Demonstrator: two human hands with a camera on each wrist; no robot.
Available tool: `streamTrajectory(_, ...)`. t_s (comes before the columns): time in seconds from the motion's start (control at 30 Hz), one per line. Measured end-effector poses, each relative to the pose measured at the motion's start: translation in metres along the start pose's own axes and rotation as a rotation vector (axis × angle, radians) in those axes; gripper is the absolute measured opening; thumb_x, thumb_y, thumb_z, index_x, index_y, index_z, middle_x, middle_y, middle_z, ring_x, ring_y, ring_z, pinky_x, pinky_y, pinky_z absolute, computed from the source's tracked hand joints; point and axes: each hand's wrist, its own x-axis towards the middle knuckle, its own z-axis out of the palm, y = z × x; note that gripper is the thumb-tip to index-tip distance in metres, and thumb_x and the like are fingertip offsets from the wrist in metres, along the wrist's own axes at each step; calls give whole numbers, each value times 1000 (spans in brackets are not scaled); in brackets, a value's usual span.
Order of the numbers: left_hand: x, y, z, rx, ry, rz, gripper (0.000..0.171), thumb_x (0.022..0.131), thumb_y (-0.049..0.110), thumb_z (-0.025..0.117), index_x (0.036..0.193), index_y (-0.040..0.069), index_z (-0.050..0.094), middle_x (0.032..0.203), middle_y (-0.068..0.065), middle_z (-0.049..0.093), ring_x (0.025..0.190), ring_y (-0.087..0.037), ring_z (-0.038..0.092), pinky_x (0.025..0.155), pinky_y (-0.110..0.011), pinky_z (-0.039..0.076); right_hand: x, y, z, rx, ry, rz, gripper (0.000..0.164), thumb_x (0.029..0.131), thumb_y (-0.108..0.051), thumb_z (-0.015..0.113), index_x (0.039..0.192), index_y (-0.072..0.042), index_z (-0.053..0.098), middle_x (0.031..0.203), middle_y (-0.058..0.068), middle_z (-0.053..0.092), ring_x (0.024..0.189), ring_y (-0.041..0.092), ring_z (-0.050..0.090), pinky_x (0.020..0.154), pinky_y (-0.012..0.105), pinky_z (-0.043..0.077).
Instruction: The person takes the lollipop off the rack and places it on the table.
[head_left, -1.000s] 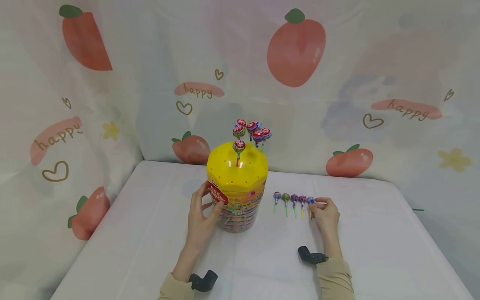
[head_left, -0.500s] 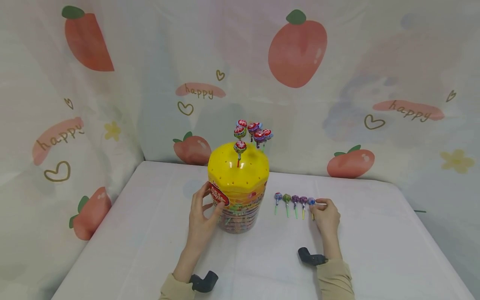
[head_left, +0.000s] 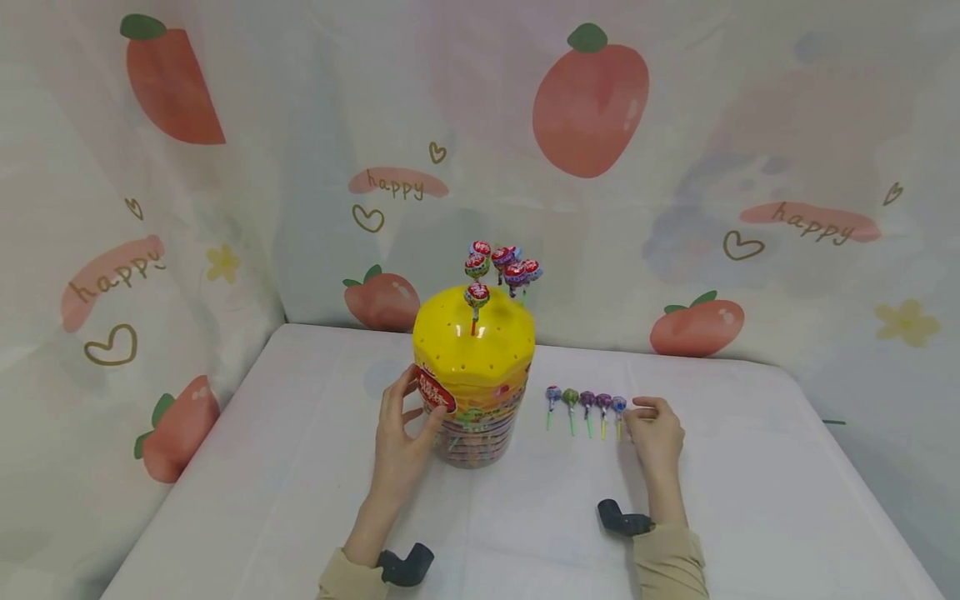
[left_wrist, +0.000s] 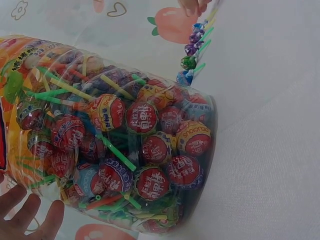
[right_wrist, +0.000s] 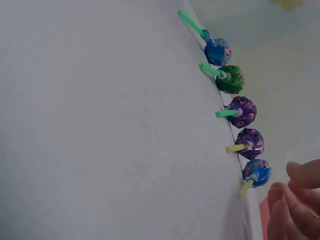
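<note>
A clear jar [left_wrist: 115, 145] packed with wrapped lollipops stands on the table under a yellow lid [head_left: 450, 337] dotted with small holes. My left hand [head_left: 402, 437] holds its left side, the thumb in front and the fingers curved round the label. Several lollipops, such as the front one [head_left: 477, 295], stick upright out of the lid. Right of the jar several more lie in a row, sticks toward me. My right hand [head_left: 656, 437] is just beside the rightmost, blue lollipop [right_wrist: 256, 172], with a small gap between; its fingers are bent and hold nothing.
The row also has two purple lollipops [right_wrist: 249, 143], a green one [right_wrist: 230, 80] and a blue one [right_wrist: 218, 51] nearest the jar. A white cloth [head_left: 540, 525] covers the table. A printed curtain [head_left: 480, 100] rises behind it.
My right hand has drawn slightly right, away from the rightmost lollipop, which now lies free at the end of the row. The left hand stays on the jar.
</note>
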Motion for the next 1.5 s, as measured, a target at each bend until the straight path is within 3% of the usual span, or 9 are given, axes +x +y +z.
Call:
streamTrajectory(0.23,-1,1,0,-16,-3,-18,71,88,22,70,148,22,32,144,-4,42,130,-22,43,96,-50,50,-4,-14,-11,19,48,-49,28,86,-13,68,111,-3,65,99,22,70,66,-3,50,71,31,40)
streamTrajectory(0.4,0,11,-1,-34,-8,-72,73,86,13,71,148,13,32,145,-11,40,132,-29,41,99,-55,47,-10,-28,-16,64,85,-110,24,86,-14,68,108,-4,67,97,20,71,63,-19,43,66,16,39)
streamTrajectory(0.5,0,13,-1,-37,-10,-74,72,87,15,70,148,14,32,145,-10,41,132,-27,41,99,-54,47,-15,-39,-19,101,107,-153,21,86,-12,68,105,-3,68,94,20,71,62,-21,43,60,7,38)
streamTrajectory(0.67,-1,1,0,-27,-2,-17,71,88,24,70,148,25,32,145,-1,41,131,-20,42,97,-49,50,-26,-58,-24,153,88,-191,20,86,-10,68,104,-2,68,93,19,70,66,-18,46,61,1,39)
streamTrajectory(1.07,1,2,0,-24,1,-34,72,87,21,70,148,22,33,145,-3,42,131,-20,42,98,-48,50,-53,-97,-34,258,71,-333,20,86,-5,69,106,-1,67,92,18,68,75,-12,51,71,4,43)
streamTrajectory(1.33,2,14,0,-43,-9,-87,73,86,10,70,148,6,31,146,-15,39,132,-32,40,100,-56,46,-79,-126,-35,341,18,-454,21,85,-1,69,106,-1,66,91,15,69,84,-6,53,78,13,43)
streamTrajectory(1.5,0,7,1,-31,-6,-68,72,87,16,70,149,16,32,145,-8,41,132,-25,41,100,-51,48,-90,-145,-33,409,6,-508,21,85,-2,69,106,-3,67,92,14,69,86,1,56,80,13,44)
